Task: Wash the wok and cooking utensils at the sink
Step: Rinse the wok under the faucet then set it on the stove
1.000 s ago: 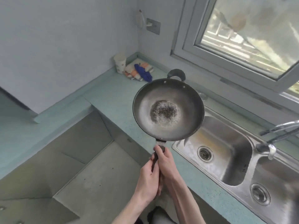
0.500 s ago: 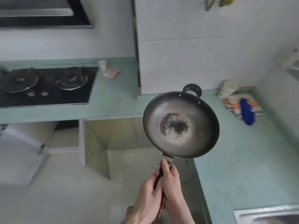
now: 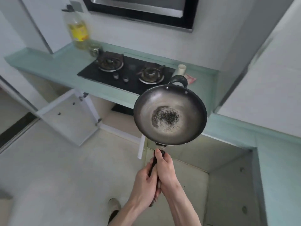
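Wok (image 3: pixel 170 115) is being held level in mid-air before the stove (image 3: pixel 127 74), sink out of view; handle is being gripped by left hand (image 3: pixel 145 178) and right hand (image 3: pixel 164 168) together. Charred residue (image 3: pixel 166 118) is being kept centred; level carriage is judged advisable

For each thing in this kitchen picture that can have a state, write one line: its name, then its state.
wok: held in the air, level, dark burnt residue in its middle
left hand: grips the wok's long handle
right hand: grips the same handle, further up
gas hob: no flame visible, no pot on either burner
oil bottle: upright on the counter, partly full
cabinet door: swung open
paper cup: upright beside the hob
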`<action>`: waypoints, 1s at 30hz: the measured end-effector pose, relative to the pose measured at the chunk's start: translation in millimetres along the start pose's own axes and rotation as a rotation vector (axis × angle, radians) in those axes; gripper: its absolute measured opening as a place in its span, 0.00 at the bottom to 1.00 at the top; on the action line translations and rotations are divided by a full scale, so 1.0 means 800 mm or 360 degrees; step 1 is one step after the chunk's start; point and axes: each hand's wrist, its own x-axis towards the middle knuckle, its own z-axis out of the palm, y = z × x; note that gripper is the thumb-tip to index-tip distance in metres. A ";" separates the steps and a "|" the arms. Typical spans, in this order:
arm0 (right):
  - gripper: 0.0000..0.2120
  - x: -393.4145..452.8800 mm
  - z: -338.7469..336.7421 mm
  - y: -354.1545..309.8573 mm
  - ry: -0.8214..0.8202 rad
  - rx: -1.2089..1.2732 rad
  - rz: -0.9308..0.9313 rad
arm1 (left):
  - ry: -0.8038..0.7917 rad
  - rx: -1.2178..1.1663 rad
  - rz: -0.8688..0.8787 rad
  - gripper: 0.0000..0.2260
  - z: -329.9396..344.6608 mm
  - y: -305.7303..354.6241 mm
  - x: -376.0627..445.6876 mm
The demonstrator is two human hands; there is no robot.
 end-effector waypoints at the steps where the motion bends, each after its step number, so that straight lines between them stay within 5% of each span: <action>1: 0.16 0.009 0.027 -0.009 -0.0022 -0.0015 -0.0009 | 0.0023 -0.0024 0.0007 0.12 -0.025 0.006 0.012; 13: 0.18 0.117 0.295 -0.116 -0.0129 -0.0128 -0.0011 | 0.0087 -0.0040 0.0042 0.15 -0.277 0.076 0.160; 30: 0.20 0.315 0.423 -0.241 -0.0173 -0.0151 -0.0010 | 0.0139 0.0014 -0.0050 0.18 -0.377 0.161 0.386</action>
